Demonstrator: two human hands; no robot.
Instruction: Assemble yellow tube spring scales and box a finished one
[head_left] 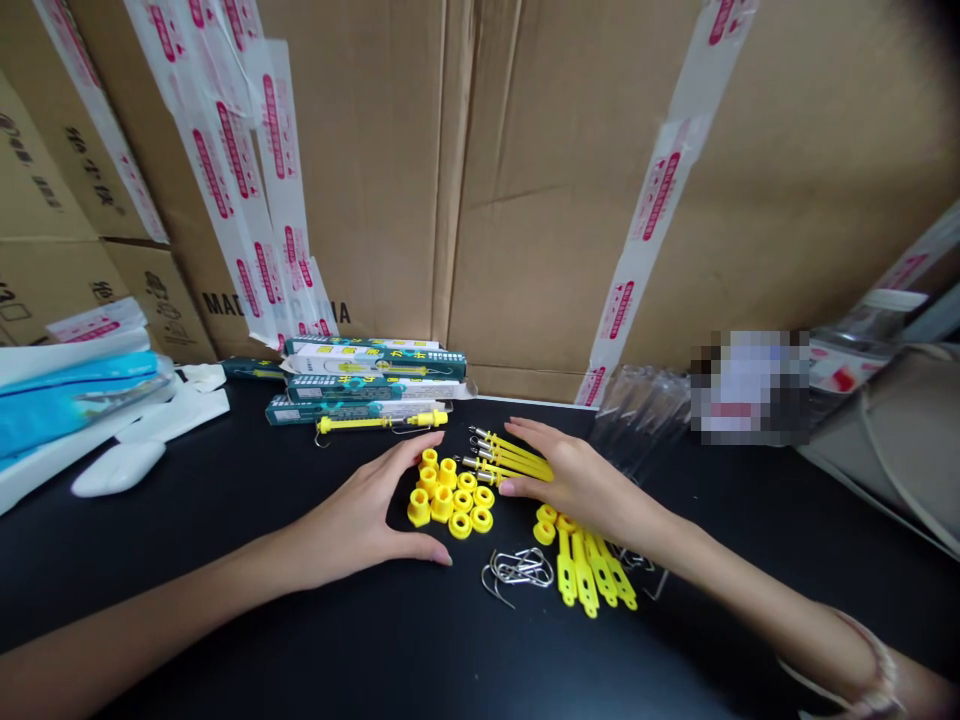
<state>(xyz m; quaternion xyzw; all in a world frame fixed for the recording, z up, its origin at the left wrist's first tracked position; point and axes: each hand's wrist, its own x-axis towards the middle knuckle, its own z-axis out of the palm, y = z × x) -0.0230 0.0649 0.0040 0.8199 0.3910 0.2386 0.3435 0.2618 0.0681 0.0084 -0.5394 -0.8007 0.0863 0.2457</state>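
Centrally on the black tabletop [337, 640], small yellow parts lie sorted in groups between two bare hands. Left hand [352, 525] wide open, holding nothing, thumb and fingers curved around the left side of a cluster; contact with the parts cannot be told. Cluster: yellow flanged collars [442, 503], mostly upright, with flat yellow rings [463, 511] just to their right. Right hand [581, 480] palm down over a bundle of yellow rods [517, 460], metal ends pointing left; thumb and forefinger parted on either side of the bundle, grip on it cannot be told. Nearer the wearer, a tangle of wire hooks [523, 568]; just right of it, flat slotted yellow strips [586, 580] fanned out below the right wrist, a few more ring-like pieces [544, 533] at their upper left. Beyond the left hand, an assembled yellow spring scale [367, 424] lies crosswise before a stack of printed boxes [375, 385]. Farther right, clear plastic tubes [637, 405] near a bottle [855, 350]. Taped cardboard [555, 200] stands behind everything.
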